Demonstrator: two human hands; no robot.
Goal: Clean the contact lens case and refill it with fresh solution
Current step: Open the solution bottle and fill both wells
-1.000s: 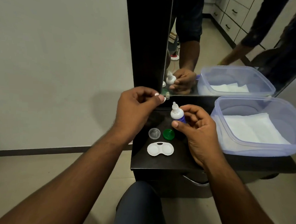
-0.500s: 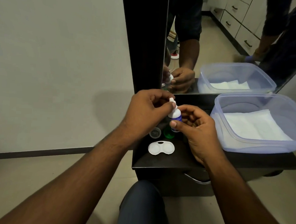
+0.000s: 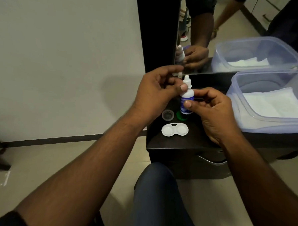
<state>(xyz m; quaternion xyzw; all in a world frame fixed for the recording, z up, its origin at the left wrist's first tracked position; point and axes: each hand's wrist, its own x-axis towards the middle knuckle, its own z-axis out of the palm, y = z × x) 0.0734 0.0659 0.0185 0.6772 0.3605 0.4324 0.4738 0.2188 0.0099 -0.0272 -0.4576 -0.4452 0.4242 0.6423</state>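
My right hand (image 3: 213, 114) holds a small white solution bottle (image 3: 187, 101) with a blue label upright above the dark table (image 3: 174, 144). My left hand (image 3: 156, 90) is at the bottle's white top (image 3: 187, 79), thumb pressed against its base and fingers curled beside it. Below the bottle, the white contact lens case (image 3: 175, 130) lies with both wells uncovered. Its clear lid (image 3: 168, 114) and green lid (image 3: 179, 116) lie just behind it, the green one partly hidden by the bottle.
A translucent plastic tub (image 3: 239, 86) with white tissue (image 3: 274, 104) inside stands at the table's right. A mirror (image 3: 235, 22) in a dark frame stands behind, reflecting my hands, the tub and another person. My knee (image 3: 158, 191) is below the table's front edge.
My left hand came from up and left of the bottle down onto its top. The bottle, still in my right hand, rose slightly above the lids.
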